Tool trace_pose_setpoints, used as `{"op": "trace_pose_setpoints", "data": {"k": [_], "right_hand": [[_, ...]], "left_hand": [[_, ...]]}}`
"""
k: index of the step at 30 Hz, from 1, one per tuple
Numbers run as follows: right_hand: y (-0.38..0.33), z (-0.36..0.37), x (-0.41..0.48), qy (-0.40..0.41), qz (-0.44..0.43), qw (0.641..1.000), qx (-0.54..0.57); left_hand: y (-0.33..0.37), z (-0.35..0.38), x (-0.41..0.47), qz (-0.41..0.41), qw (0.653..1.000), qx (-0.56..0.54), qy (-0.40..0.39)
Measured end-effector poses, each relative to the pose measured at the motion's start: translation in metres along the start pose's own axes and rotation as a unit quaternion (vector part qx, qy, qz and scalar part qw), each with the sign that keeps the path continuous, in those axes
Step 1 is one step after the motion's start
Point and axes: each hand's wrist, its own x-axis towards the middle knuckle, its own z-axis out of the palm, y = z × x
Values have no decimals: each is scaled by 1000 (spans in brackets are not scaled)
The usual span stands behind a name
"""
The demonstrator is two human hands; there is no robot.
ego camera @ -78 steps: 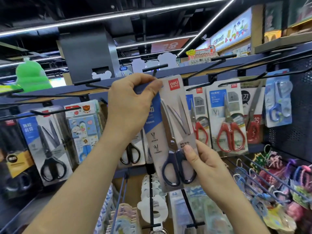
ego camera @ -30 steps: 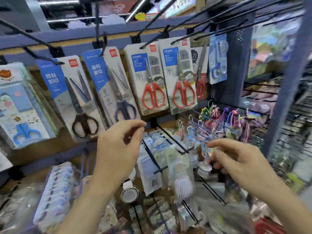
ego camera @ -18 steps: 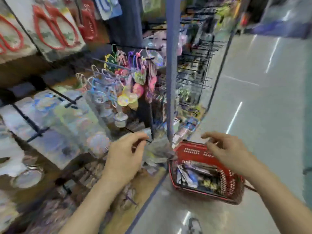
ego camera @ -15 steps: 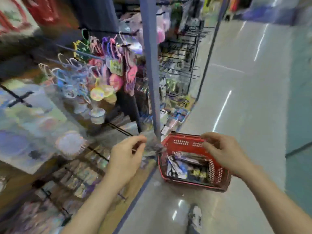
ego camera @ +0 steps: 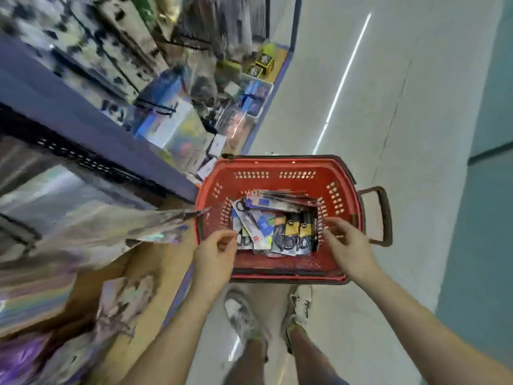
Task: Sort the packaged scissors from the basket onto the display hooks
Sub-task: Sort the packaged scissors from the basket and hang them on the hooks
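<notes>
A red basket (ego camera: 280, 176) stands on the floor right in front of my feet. Inside it lie several packaged scissors (ego camera: 273, 226), flat cards with blue, yellow and black labels and dark handles. My left hand (ego camera: 215, 255) hovers over the basket's near left corner, fingers loosely curled, holding nothing. My right hand (ego camera: 348, 243) reaches over the right rim, its fingertips near the packs, also holding nothing. The display hooks are out of view.
A blue-edged shelf unit (ego camera: 97, 129) packed with blurred goods runs along the left, its lower ledge (ego camera: 155, 262) next to the basket. The basket's dark handle (ego camera: 381, 215) sticks out to the right. My two shoes (ego camera: 266, 312) stand behind it on the pale floor (ego camera: 402, 134).
A scissors pack was hung on a hook and both hands let go. My view swung down and right from the hooks to the basket, and both hands dropped to its rim.
</notes>
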Motion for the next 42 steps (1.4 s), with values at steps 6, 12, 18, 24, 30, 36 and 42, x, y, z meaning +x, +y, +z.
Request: {"op": "trace_pose_setpoints", "data": {"k": [6, 12, 18, 24, 30, 36, 42], "right_hand": [[101, 85, 120, -7, 85, 996, -15], [188, 170, 228, -58, 199, 978, -16], [235, 232, 261, -88, 284, 947, -118], [239, 252, 273, -28, 318, 947, -26], [222, 253, 262, -59, 389, 899, 193], [200, 205, 237, -112, 338, 914, 194], [170, 159, 188, -90, 285, 924, 236]], "left_hand": [[-96, 122, 118, -120, 990, 4, -75], [-195, 219, 213, -209, 968, 60, -123], [-286, 275, 267, -296, 951, -29, -86], [-262, 273, 266, -354, 922, -144, -60], [-207, 251, 243, -393, 886, -211, -128], [-190, 219, 201, -422, 869, -230, -113], [-172, 166, 148, -402, 889, -205, -83]]}}
